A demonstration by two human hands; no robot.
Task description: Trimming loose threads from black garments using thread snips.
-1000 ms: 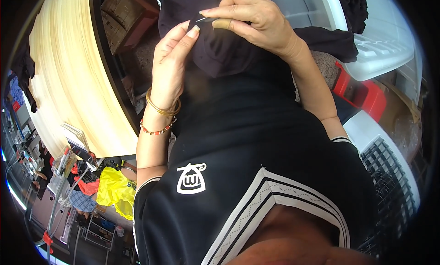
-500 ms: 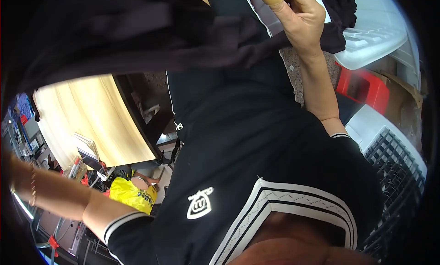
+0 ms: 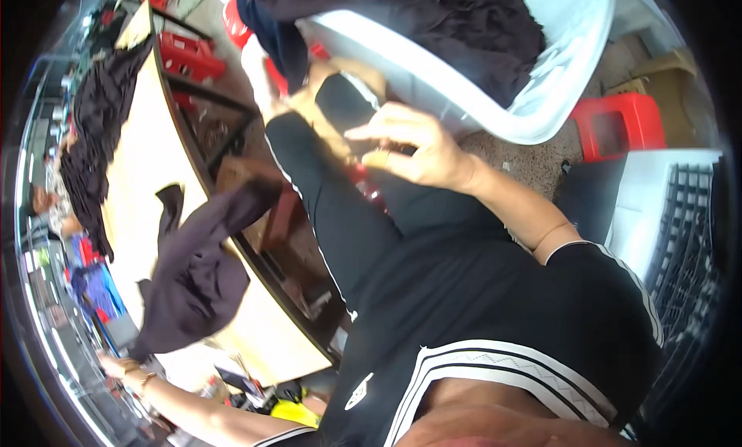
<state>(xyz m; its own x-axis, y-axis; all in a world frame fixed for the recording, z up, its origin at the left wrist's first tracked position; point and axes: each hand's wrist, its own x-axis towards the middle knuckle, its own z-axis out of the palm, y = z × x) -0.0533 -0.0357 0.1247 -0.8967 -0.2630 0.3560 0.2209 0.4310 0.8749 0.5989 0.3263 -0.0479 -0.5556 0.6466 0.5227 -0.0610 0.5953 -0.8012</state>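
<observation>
At the lower left my left arm reaches out over the table. My left hand (image 3: 117,365) is closed at the lower corner of a dark purple-brown garment (image 3: 197,292), which spreads in the air above the table top, one end hanging past its edge. My right hand (image 3: 413,147) is above my lap with thumb and fingers apart and nothing visible between them. Beyond it stands a large translucent white tub (image 3: 440,84) with more dark cloth (image 3: 464,33) heaped inside and draped over its left rim.
The light wooden table (image 3: 143,176) runs along my left, with another pile of dark cloth (image 3: 89,138) on its far side. Red stools (image 3: 189,57) stand beyond it, and another red stool (image 3: 622,126) is right of the tub. A grey-white crate (image 3: 680,238) is at my right.
My view has swung toward the tub and table. The dark garment has gone from across my lap to over the table at left. My right hand has come down and opened.
</observation>
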